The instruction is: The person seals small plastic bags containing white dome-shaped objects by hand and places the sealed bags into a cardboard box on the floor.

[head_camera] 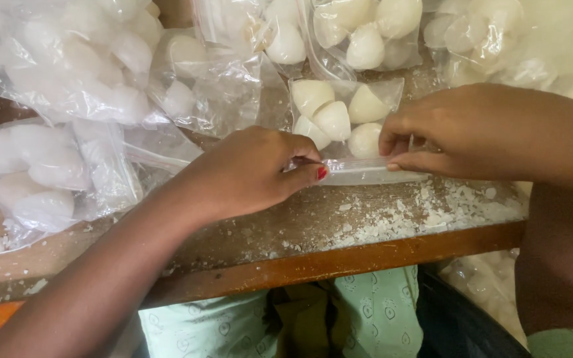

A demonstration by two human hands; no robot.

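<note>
Near edge: wooden table (pixel 339 262) w/ white crumbs (pixel 426 215) scattered by the front. L hand (pixel 250 172) fingers closed, pinching the zip strip of a small clear bag (pixel 346 132); R hand (pixel 459 132) pinches same strip at its other end. Bag lies flat btwn hands, holds pale egg-shaped pieces (pixel 333 119). Behind: more filled bags (pixel 67 73) piled across the back.

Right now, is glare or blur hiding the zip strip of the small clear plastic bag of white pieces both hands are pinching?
Head view: the small clear plastic bag is fairly sharp, with slight glare along its zip strip, still readable between the left hand and right hand; head view, top corners: the other clear bags are overexposed and washed out.
</note>
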